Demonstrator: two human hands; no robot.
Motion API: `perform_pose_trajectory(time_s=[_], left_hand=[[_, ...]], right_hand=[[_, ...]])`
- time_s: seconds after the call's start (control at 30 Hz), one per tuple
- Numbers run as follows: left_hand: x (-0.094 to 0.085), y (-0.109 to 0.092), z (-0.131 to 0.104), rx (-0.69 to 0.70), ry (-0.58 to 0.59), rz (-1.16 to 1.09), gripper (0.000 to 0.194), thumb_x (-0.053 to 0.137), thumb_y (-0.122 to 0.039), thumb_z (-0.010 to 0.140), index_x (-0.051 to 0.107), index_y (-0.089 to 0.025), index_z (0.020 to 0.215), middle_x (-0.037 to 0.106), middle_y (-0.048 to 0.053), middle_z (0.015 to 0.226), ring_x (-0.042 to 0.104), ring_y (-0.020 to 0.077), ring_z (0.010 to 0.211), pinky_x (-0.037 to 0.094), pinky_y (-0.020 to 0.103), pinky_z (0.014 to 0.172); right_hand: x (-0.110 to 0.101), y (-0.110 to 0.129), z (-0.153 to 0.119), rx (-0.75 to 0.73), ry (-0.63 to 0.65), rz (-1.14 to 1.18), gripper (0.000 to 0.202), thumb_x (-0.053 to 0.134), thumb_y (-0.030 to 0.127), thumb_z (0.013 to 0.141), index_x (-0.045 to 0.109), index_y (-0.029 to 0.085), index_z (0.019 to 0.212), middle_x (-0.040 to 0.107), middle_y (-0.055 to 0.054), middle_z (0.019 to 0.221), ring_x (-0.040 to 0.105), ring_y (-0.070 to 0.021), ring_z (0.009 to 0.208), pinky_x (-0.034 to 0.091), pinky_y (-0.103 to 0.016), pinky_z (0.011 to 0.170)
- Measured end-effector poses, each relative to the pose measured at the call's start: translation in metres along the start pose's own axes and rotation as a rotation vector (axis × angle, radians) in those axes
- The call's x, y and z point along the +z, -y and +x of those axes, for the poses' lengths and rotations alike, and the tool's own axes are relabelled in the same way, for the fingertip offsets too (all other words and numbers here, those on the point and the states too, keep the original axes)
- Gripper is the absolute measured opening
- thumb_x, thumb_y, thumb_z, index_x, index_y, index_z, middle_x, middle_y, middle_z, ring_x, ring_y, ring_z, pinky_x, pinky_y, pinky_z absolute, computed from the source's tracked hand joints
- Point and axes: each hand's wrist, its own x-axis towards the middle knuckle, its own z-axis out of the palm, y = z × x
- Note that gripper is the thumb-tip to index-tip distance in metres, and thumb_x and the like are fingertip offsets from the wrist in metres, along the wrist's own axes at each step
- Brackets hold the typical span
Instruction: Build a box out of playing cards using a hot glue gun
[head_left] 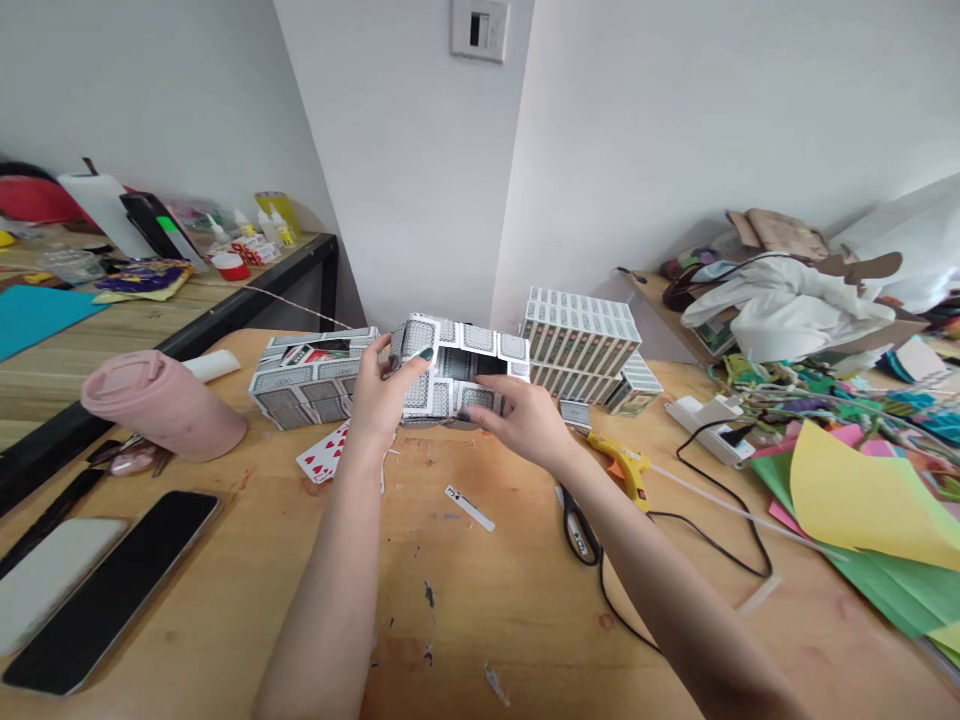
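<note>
Both my hands are on a box made of playing cards (465,340), its card backs facing out and a dark rectangular opening in its near side. My left hand (382,385) grips the left end, thumb lying across a card. At the lower right edge of the opening, my right hand (521,410) holds the box with its fingers partly inside. A second card-covered box (307,390) stands just left, with loose cards visible in its opening. Heart playing cards (324,455) lie below it, partly behind my left wrist.
Stacked card packs (577,340) stand behind right. A yellow glue gun (622,465), black-handled scissors (579,530) and a power strip (712,425) lie right, near coloured paper (870,490). A pink tumbler (165,405) and a phone (112,590) are left. Card scraps (470,508) litter the table.
</note>
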Motion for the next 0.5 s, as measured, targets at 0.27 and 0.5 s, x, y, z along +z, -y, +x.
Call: perform_pose_trajectory(time_s=[0.27, 0.5], left_hand=[[-0.002, 0.004, 0.005, -0.053, 0.044, -0.048, 0.059, 0.070, -0.034, 0.069, 0.050, -0.019, 0.123, 0.067, 0.009, 0.104, 0.066, 0.0184, 0.081, 0.051, 0.025, 0.062], [-0.024, 0.027, 0.026, -0.010, 0.171, 0.232, 0.054, 0.027, -0.043, 0.089, 0.055, -0.012, 0.123, 0.068, 0.012, 0.102, 0.067, 0.0172, 0.082, 0.050, 0.025, 0.061]], right_hand=[[-0.002, 0.000, 0.008, 0.057, 0.213, -0.258, 0.052, 0.066, 0.034, 0.074, 0.053, 0.019, 0.123, 0.061, -0.010, 0.109, 0.060, -0.0250, 0.096, 0.044, -0.032, 0.076], [-0.026, -0.008, 0.024, 0.143, 0.191, -0.105, 0.041, 0.071, 0.029, 0.064, 0.063, 0.017, 0.103, 0.066, -0.002, 0.083, 0.060, -0.0167, 0.070, 0.041, -0.025, 0.063]])
